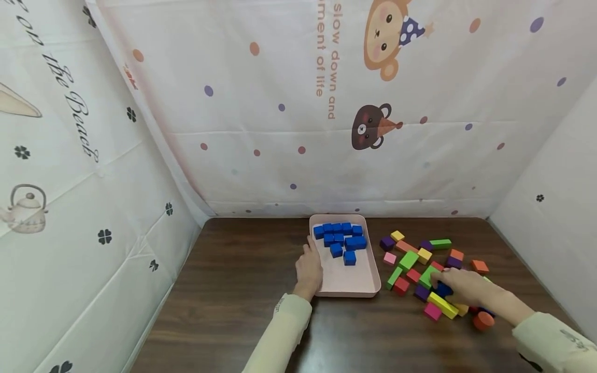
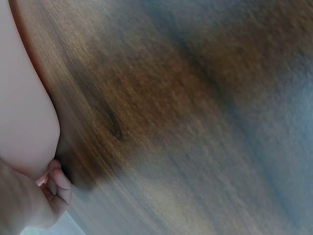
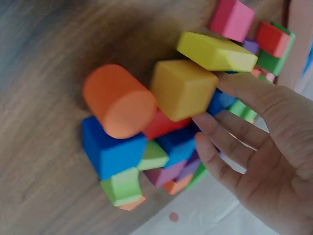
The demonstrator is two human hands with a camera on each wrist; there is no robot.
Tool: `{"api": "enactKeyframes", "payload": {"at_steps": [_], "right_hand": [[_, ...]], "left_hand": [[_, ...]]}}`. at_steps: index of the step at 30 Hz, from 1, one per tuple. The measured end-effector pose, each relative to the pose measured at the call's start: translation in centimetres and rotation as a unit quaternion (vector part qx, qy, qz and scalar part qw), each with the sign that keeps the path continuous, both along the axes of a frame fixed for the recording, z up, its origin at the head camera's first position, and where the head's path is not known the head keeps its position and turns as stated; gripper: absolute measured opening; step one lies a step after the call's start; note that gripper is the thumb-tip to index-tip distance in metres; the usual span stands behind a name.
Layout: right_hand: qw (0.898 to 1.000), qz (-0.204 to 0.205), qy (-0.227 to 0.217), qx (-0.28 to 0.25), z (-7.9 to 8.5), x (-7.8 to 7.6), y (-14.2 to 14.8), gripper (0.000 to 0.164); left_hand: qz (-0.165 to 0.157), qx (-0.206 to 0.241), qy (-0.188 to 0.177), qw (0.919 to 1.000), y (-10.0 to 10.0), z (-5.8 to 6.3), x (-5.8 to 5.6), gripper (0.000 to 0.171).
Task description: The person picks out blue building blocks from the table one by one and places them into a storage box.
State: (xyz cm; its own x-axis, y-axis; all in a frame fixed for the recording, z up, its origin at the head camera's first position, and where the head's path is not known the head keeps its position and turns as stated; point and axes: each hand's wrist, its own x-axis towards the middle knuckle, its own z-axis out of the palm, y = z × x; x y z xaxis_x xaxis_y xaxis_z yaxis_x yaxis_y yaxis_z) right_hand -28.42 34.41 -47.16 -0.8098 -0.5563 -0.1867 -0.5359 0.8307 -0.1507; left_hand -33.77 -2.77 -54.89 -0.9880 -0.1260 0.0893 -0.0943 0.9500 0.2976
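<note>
A pale pink tray (image 1: 345, 282) lies on the table, with several blue blocks (image 1: 350, 258) grouped toward its far end. My left hand (image 1: 309, 269) grips the tray's left side. In the left wrist view, that hand's fingers (image 2: 59, 188) are curled by the tray's outer wall. To the right of the tray, my right hand (image 1: 466, 287) reaches into a loose pile of coloured blocks. Its thumb and fingers are spread about a blue block (image 3: 222, 101), which they partly hide. A yellow-orange cube (image 3: 183, 90) sits right beside the fingertips.
Around the right hand lie a yellow bar (image 1: 443, 305), an orange cylinder (image 1: 483, 320), green blocks (image 1: 408, 260) and a pink block (image 1: 432, 311). Other blue blocks (image 3: 110, 147) are among them. A printed cloth (image 1: 280, 171) stands behind the wooden table (image 1: 242, 274).
</note>
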Motion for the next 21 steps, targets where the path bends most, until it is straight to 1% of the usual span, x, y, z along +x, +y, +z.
{"api": "enactKeyframes", "payload": {"at_steps": [2,4,8,12,16,21], "right_hand": [[1.0,0.0,-0.028,-0.015,0.7,-0.4,0.2,0.027],[0.998,0.01,-0.055,-0.034,1.8,-1.0,0.4,0.025],[0.994,0.028,-0.078,-0.074,3.9,-2.1,-0.2,0.025],[0.992,0.047,-0.06,-0.101,5.3,-3.0,-2.3,0.024],[0.992,0.075,-0.021,-0.097,6.2,-4.0,-5.2,0.024],[0.993,0.088,0.012,-0.084,6.7,-5.1,-9.0,0.025]], "left_hand": [[-0.002,-0.002,0.009,1.0,0.0,0.0,0.0,0.082],[-0.002,-0.004,0.012,0.9999,0.1,0.0,0.0,0.081],[-0.002,-0.005,0.006,1.0,0.1,-0.2,0.1,0.083],[-0.003,-0.014,0.008,0.9999,0.1,-0.2,0.1,0.08],[0.001,-0.012,0.007,0.9999,0.2,-0.1,0.3,0.078],[0.001,-0.01,0.009,0.9999,0.2,0.2,0.3,0.08]]}}
